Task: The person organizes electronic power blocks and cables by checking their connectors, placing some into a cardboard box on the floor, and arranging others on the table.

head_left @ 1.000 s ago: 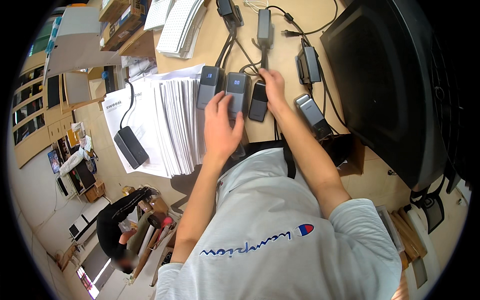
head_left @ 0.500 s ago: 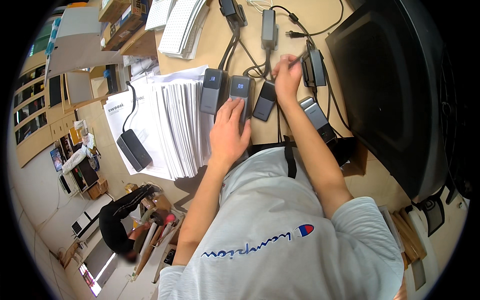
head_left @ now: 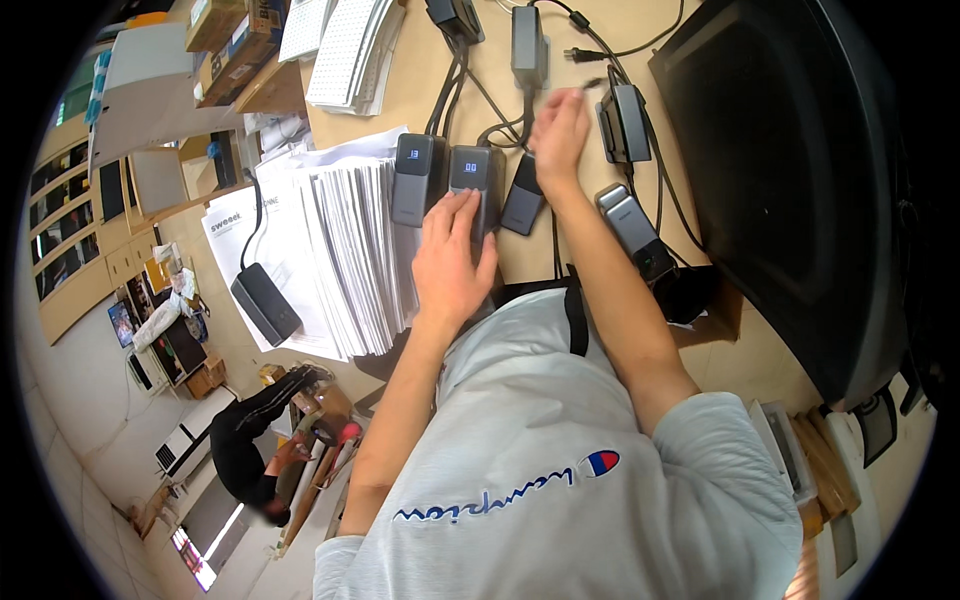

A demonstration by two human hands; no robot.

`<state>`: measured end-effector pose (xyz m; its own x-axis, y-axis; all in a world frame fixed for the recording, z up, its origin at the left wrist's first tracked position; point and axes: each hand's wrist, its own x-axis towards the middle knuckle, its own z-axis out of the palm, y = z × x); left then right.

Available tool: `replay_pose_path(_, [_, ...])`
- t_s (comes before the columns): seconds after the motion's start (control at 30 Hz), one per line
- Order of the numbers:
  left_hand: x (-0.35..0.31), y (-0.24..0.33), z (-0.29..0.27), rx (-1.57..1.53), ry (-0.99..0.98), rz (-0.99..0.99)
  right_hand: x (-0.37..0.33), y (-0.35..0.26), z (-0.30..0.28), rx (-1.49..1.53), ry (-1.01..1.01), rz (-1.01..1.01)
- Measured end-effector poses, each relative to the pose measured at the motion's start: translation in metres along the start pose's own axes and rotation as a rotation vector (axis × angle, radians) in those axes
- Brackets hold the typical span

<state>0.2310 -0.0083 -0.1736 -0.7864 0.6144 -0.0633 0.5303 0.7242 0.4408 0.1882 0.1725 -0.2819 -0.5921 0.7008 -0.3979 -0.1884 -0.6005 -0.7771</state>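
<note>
My left hand (head_left: 452, 255) lies with fingers stretched over the lower part of a dark grey power bank (head_left: 472, 170) with a lit display. Left of it sits a similar power bank (head_left: 413, 195), its display lit too. To the right a third power bank (head_left: 522, 205) lies tilted, its screen dark and one edge behind my right wrist. My right hand (head_left: 560, 140) is raised above that one with fingers pinched. A short dark cable end (head_left: 592, 84), slightly blurred, sticks out at its fingertips.
Black power adapters (head_left: 625, 122) and cables lie on the wooden desk (head_left: 400, 105). Further right stands a large black monitor (head_left: 770, 180). At left is a thick paper stack (head_left: 350, 240) with a black adapter (head_left: 266, 305) on it. Another person (head_left: 245, 450) bends over at lower left.
My right hand has moved slightly left and away from me with the cable end. My left hand stays on the middle power bank. The view has shifted a little.
</note>
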Motion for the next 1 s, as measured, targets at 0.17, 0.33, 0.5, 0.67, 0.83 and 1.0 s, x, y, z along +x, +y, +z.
replay_pose_path(0.17, [0.027,-0.008,-0.008,-0.031,0.012,0.039,0.003,0.026,-0.002,-0.096,-0.217,0.338])
replay_pose_path(0.33, [0.085,-0.012,-0.014,-0.063,0.019,0.132,0.012,0.03,0.008,-0.29,-0.022,-0.135])
replay_pose_path(0.5, [0.151,-0.005,0.001,-0.06,0.003,0.233,0.019,-0.005,0.008,-0.401,0.046,-0.39])
replay_pose_path(0.67, [0.191,-0.021,0.024,0.092,0.011,0.383,0.009,-0.024,0.004,-0.096,0.135,-0.26])
replay_pose_path(0.83, [0.204,-0.036,0.039,0.279,-0.099,0.399,0.0,-0.01,-0.007,-0.121,0.0,0.07])
replay_pose_path(1.0, [0.208,-0.028,0.031,0.402,-0.165,0.4,0.02,0.02,0.003,-0.232,-0.022,0.229])
